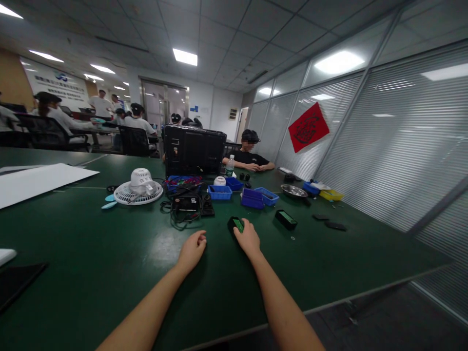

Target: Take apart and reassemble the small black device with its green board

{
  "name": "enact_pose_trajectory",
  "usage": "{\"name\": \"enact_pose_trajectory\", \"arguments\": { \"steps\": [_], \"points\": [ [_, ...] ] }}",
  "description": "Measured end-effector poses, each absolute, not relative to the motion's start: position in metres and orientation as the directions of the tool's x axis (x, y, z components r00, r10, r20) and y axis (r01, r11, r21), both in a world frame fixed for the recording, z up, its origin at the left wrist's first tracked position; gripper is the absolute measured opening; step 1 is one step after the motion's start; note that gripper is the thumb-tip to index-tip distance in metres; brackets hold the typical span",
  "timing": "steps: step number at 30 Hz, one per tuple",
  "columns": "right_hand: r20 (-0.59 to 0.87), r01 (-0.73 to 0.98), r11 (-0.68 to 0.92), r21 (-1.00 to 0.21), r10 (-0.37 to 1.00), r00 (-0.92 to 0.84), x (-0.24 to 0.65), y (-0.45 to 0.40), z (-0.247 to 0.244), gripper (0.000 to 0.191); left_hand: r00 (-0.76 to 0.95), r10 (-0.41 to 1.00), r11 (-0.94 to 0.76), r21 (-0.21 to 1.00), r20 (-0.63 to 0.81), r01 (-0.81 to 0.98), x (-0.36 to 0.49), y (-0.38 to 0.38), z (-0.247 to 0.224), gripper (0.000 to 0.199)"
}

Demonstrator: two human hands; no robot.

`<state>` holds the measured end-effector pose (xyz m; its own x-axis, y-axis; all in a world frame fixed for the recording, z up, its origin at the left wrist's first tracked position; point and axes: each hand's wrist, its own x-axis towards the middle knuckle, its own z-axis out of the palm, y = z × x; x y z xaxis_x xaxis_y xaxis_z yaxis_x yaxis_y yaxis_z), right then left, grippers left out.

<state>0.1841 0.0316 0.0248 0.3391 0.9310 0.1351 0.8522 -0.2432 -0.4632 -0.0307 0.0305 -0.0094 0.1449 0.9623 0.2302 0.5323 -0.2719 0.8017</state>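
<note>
My right hand (249,238) grips a small black case (231,224) with a green circuit board (238,224) in its top. The thumb lies over the near part of the board, and the fingers hide the case's right side. To the left, my left hand (192,251) rests on the green table with its fingers curled in and nothing visible in them. A second black case (286,219), also with a green board showing, lies apart to the right of my right hand. Close to that case is a small pale ring (293,238).
Cables and a black power unit (186,203) lie ahead, before a large black box (194,151). Blue bins (220,192), a white fan part (138,187), a metal dish (294,191) and flat black pieces (335,226) surround the work area. A person (250,153) sits opposite.
</note>
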Motion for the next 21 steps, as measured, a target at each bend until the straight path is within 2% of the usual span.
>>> {"name": "enact_pose_trajectory", "arguments": {
  "steps": [5, 11, 21],
  "points": [
    [0.095, 0.813, -0.293, -0.504, 0.916, 0.389, 0.199, 0.035, 0.027, 0.048, 0.158, 0.964, -0.267, 0.795, 0.215, 0.545, -0.030, 0.030, -0.007, 0.034],
    [0.131, 0.820, -0.335, -0.464, 0.890, 0.437, 0.215, 0.038, 0.026, 0.050, 0.168, 0.962, -0.274, 0.791, 0.217, 0.547, -0.031, 0.030, -0.008, 0.034],
    [0.141, 0.870, -0.336, -0.360, 0.902, 0.407, 0.207, 0.033, 0.028, 0.054, 0.169, 0.961, -0.277, 0.795, 0.221, 0.539, -0.030, 0.030, -0.010, 0.034]
  ]
}}
